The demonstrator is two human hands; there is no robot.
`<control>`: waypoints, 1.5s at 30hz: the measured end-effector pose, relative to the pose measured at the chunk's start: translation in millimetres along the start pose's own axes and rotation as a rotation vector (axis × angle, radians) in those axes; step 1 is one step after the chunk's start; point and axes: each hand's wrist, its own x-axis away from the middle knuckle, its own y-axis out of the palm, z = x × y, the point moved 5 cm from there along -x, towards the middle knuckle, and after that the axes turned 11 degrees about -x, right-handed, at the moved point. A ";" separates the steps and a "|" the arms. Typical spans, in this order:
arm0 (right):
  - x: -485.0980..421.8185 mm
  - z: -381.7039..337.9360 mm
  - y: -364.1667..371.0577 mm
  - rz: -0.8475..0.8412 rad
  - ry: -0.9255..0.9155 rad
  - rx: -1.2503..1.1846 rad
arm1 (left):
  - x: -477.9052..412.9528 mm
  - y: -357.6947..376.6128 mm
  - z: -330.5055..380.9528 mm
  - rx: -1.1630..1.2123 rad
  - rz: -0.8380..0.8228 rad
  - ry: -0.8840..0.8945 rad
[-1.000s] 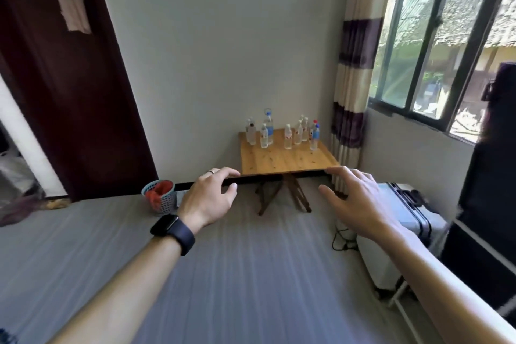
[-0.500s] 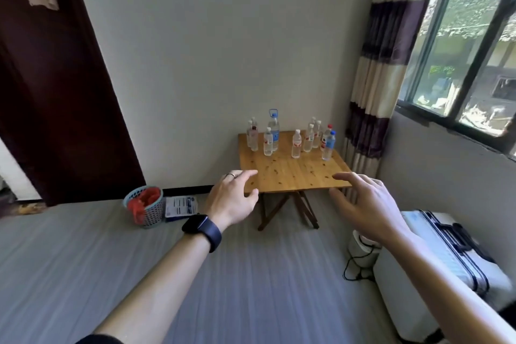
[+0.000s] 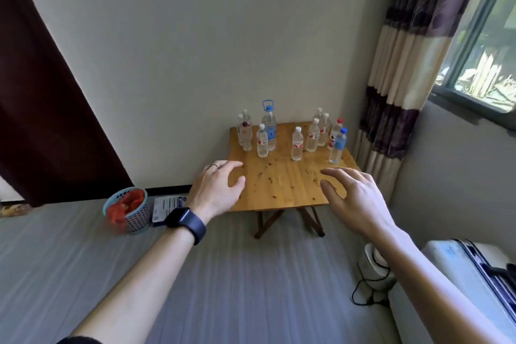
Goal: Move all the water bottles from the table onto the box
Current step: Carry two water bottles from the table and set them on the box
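The water bottles (image 3: 297, 143) stand upright along the desk's (image 3: 282, 184) far edge, beyond both hands. The left hand (image 3: 216, 190) and right hand (image 3: 353, 197) hover over the near edge, fingers (image 3: 333, 172) spread and empty. The blue-capped bottle (image 3: 336, 146) at the far right corner is nearest the right hand.

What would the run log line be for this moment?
stage: reaching | left hand: open, empty | right hand: open, empty | bottles: all upright on table | box: not in view
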 end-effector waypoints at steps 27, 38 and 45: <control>-349.2 210.2 229.7 -0.265 0.413 -0.087 | -368.6 303.3 -84.5 0.235 -0.497 -0.183; -494.6 320.3 313.7 -0.480 0.551 -0.080 | -520.5 398.0 -85.9 0.244 -0.586 -0.439; -590.5 363.8 350.9 -0.409 0.556 -0.212 | -615.8 441.0 -97.0 0.345 -0.440 -0.582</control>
